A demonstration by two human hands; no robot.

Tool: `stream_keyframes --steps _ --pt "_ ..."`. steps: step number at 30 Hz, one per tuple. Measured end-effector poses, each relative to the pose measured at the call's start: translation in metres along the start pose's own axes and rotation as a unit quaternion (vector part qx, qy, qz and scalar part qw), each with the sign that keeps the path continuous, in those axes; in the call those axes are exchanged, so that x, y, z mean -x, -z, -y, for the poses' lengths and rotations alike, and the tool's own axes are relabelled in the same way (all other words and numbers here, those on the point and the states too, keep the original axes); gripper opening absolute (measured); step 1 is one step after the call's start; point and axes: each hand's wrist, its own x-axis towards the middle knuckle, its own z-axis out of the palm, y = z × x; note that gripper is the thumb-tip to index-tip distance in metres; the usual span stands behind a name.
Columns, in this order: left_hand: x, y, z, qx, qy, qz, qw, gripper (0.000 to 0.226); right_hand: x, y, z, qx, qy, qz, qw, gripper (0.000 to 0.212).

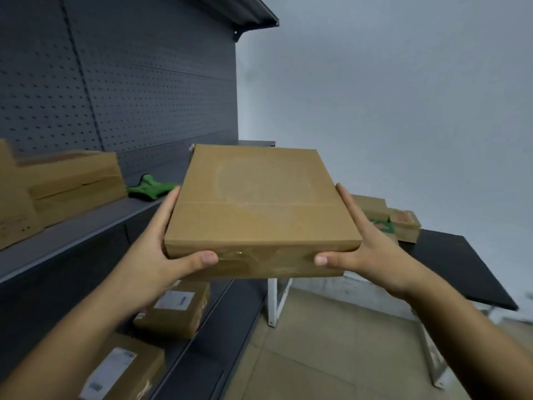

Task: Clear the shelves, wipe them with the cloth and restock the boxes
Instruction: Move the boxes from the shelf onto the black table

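A flat brown cardboard box (pixel 259 209) is held in the air in front of the grey shelving. My left hand (pixel 161 249) grips its left side with the thumb curled onto the front face. My right hand (pixel 366 252) grips the right side the same way. A green cloth (pixel 151 187) lies crumpled on the middle shelf (pixel 72 235), just left of the held box. Stacked brown boxes (pixel 66 183) stand further left on that shelf.
Two labelled boxes (pixel 176 307) (pixel 124 370) sit on the lower shelf. A black table (pixel 467 269) with white legs stands to the right, carrying several small boxes (pixel 403 223). A pegboard back panel (pixel 129 90) and a top shelf (pixel 253 13) rise above. Tiled floor lies below.
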Motion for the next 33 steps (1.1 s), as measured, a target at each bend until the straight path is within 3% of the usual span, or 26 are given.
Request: stream_keyframes --steps 6,12,16,22,33 --pt "-0.072 -0.051 0.035 0.034 -0.017 0.074 0.997 0.143 -0.005 0.042 -0.026 0.034 -0.048 -0.075 0.995 0.139" --pt "-0.137 -0.108 0.055 0.087 -0.036 0.141 0.986 0.109 -0.009 0.077 -0.048 0.049 -0.082 -0.147 0.984 0.134" --pt "-0.165 -0.146 0.067 0.107 -0.031 0.204 0.973 0.102 -0.002 0.100 -0.067 0.049 -0.109 -0.182 0.976 0.134" --pt "-0.206 -0.212 0.070 0.134 -0.031 0.256 0.957 0.097 0.002 0.148 -0.099 0.062 -0.138 -0.215 0.965 0.132" --pt "-0.283 -0.366 0.071 0.142 -0.050 0.303 0.941 0.123 -0.004 0.280 -0.178 0.054 -0.150 -0.244 0.957 0.135"
